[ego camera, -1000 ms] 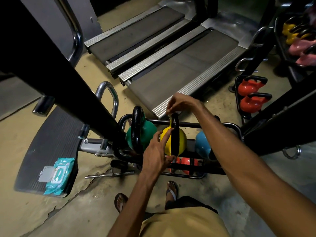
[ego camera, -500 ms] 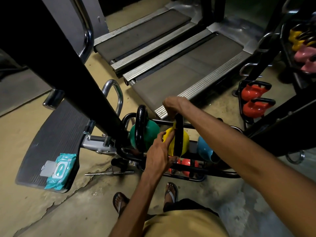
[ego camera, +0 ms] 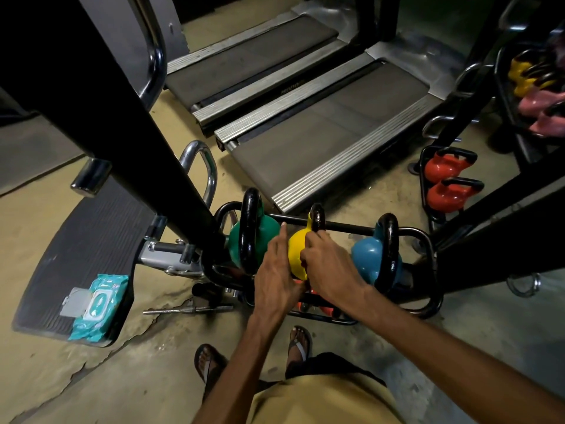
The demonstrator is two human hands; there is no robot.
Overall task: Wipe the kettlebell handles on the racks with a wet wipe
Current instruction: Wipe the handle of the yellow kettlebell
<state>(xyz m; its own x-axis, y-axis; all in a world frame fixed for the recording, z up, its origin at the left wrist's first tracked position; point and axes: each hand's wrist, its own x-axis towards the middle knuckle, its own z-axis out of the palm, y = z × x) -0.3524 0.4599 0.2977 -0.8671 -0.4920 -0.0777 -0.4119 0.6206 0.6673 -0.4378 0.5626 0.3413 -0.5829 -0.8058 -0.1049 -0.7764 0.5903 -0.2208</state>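
Two treadmills (ego camera: 321, 142) fill the far floor. At their near end a low rack (ego camera: 348, 229) sits just in front of the person's feet, carrying a green kettlebell (ego camera: 267, 235), a yellow kettlebell (ego camera: 296, 252) and a blue kettlebell (ego camera: 365, 255) in a row from left to right. Each black loop stands upright and edge-on to the camera, so its long run goes from the near side up and over to the far side, not across the rack. Both hands are on the middle bell. The left hand (ego camera: 275, 270) lies with straight fingers against the bell's left flank, between it and the green one, grasping nothing and probably steadying it. The right hand (ego camera: 328, 264) is curled round the near leg of the handle (ego camera: 317, 217), whose crown shows bare just beyond the knuckles. A wipe inside that grip is likely but hidden. The right hand looks like the working one, and the stretch it does not cover lies directly away from it, up along the loop, so a stroke would have to follow that arc. The wipes pack (ego camera: 94, 304) lies well off to the left on a black footplate (ego camera: 91, 240).
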